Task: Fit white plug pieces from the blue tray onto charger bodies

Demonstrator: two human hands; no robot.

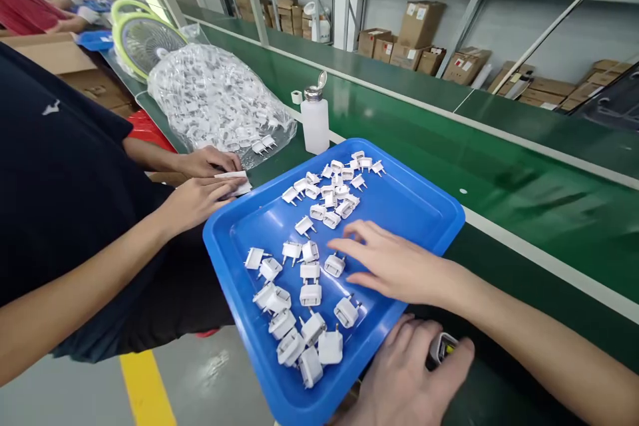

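Observation:
My right hand reaches in from the right over a blue tray, fingers apart and slightly blurred. Its fingertips are closest to a white two-pin plug adapter; I cannot tell whether they touch it. Several more white plug adapters lie loosely about the tray, bunched at its far end and near side. By the tray's near right edge is my left hand, closed with thumb and forefinger around a small grey-rimmed piece, dark with yellow inside. The fingers partly hide that piece.
At left, a co-worker's hands press on a white cloth or paper. Beyond are a plastic bag full of white adapters, a pump bottle and a green fan. A green conveyor belt runs behind the tray.

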